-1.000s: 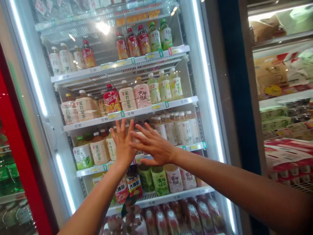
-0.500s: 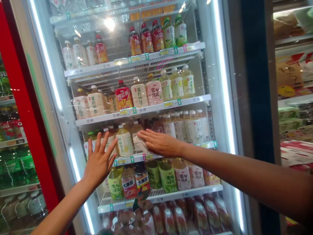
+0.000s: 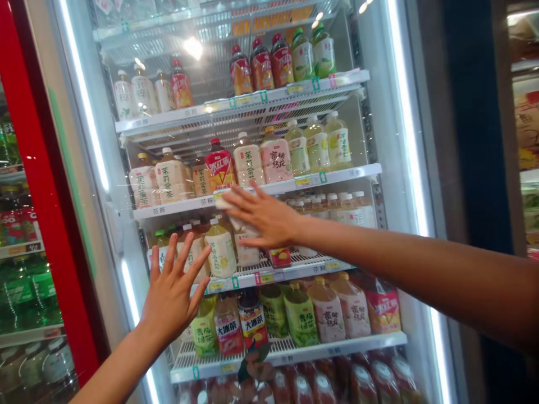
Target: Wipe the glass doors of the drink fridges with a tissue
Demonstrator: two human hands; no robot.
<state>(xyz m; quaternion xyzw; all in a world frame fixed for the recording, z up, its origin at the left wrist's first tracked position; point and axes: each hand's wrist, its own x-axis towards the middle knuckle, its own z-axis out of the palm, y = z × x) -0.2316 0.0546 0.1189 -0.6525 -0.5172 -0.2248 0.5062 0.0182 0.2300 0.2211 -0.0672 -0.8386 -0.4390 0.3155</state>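
Observation:
My right hand (image 3: 265, 219) lies flat on the glass door (image 3: 379, 140) of a lit drinks fridge, level with the middle shelf. A white cloth (image 3: 224, 201) shows under its fingertips and palm, pressed against the glass. Lower and to the left, my left hand (image 3: 172, 297) rests open on the same glass, fingers spread, holding nothing. Behind the glass stand rows of tea bottles (image 3: 248, 163) on white wire shelves (image 3: 320, 179).
A red door frame (image 3: 42, 196) of another fridge with green bottles stands at the left. The fridge's dark post (image 3: 467, 140) rises at the right, with stocked open shelves (image 3: 526, 123) beyond it. Bright light strips run down both sides of the door.
My right hand with the cloth slid up the glass from the lower shelf level to the middle shelf. My left hand moved away from it, down and to the left, then stayed put.

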